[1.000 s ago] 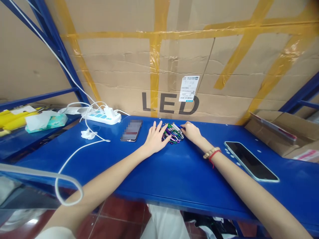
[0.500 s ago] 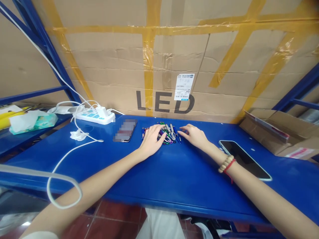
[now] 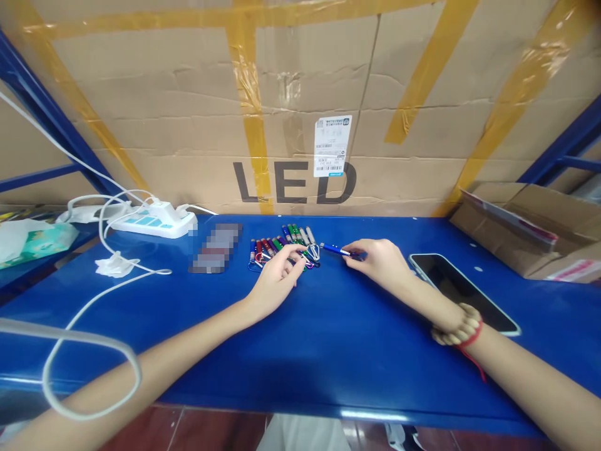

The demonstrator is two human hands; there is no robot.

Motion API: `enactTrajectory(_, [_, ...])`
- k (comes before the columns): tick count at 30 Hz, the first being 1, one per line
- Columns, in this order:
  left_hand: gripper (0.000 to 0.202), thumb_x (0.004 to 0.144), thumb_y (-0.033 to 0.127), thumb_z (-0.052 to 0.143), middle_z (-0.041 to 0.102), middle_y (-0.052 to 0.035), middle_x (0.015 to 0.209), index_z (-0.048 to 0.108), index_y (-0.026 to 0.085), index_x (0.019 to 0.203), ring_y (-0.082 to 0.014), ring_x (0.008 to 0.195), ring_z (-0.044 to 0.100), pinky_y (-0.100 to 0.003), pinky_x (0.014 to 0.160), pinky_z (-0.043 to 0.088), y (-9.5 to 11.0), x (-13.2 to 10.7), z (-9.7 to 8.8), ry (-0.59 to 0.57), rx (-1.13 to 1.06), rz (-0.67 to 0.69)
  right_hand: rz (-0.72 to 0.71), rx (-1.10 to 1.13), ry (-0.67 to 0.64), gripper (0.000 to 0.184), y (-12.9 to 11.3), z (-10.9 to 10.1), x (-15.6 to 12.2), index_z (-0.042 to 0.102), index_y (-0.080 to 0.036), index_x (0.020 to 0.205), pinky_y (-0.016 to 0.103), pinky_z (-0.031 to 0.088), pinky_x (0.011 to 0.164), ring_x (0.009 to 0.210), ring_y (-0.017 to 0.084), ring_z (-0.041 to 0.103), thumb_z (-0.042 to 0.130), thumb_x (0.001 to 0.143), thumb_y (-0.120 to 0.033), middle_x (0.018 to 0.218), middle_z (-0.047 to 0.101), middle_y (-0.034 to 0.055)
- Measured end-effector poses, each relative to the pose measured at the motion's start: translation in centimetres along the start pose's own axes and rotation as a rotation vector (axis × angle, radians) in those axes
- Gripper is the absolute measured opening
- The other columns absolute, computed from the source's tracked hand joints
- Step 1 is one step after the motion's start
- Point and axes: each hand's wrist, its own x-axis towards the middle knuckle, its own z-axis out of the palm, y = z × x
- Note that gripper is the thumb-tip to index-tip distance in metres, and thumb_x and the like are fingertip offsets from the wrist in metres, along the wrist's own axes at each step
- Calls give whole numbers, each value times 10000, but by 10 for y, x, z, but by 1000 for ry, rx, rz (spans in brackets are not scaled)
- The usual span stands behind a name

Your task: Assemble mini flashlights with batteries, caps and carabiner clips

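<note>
Plainly blue penlight [image 3: 334, 249] in right grip [image 3: 382, 263].

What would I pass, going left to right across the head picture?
Tissue pack → power strip → blurred phone → row of little torches → blue torch held by the right hand → black phone → cardboard box.

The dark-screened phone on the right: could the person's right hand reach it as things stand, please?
Probably yes: the phone lies flat just beside the right hand, only bare table between. But that hand pinches a blue keychain torch, so its fingers are occupied.
</note>
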Motion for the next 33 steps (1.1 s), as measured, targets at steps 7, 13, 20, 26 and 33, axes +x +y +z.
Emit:
enactTrajectory(7, [437, 917, 469, 360, 502, 16, 723, 522, 185, 1208, -61, 497, 447, -207, 511, 383, 3, -13, 12, -215, -271, -98, -536, 420, 202, 110, -25, 0, -36, 649, -197, 917, 247, 513, 755, 816, 133, 652, 565, 863, -243, 879, 706, 33])
enactTrajectory(13, [445, 937, 310, 355, 584, -58, 1208, 372, 232, 1375, -181, 1102, 546, -310, 984, 422, 11, -29, 16, -245, -6, 90, -263, 673, -43, 248, -49, -2, -54, 596, -208, 1077, 201, 542, 639, 708, 114, 664, 596, 840, -280, 850, 700, 0])
enactTrajectory(20, [425, 959, 308, 295, 517, -52, 1334, 411, 210, 1356, -183, 1253, 451, -332, 1085, 357, 9, -31, 15, -168, 189, 200, -269, 623, -91, 267, -48, 0, -58, 647, -255, 1121, 262, 554, 664, 747, 151, 665, 506, 898, -293, 904, 709, 21])
enactTrajectory(26, [446, 955, 321, 303, 495, -41, 1357, 394, 221, 1380, -193, 1307, 390, -350, 1108, 325, 10, -30, 17, -136, 185, 125, -203, 667, -96, 312, -45, 2, -56, 608, -259, 1192, 295, 565, 740, 749, 147, 667, 495, 902, -285, 987, 701, 34])
enactTrajectory(33, [366, 925, 256, 370, 588, -45, 909, 568, 213, 1231, -160, 897, 554, -299, 853, 471, 12, -28, 17, -152, 111, 182, -229, 714, -214, 280, -40, 6, -52, 641, -261, 1146, 236, 531, 795, 922, 143, 650, 496, 910, -299, 1069, 683, 13])
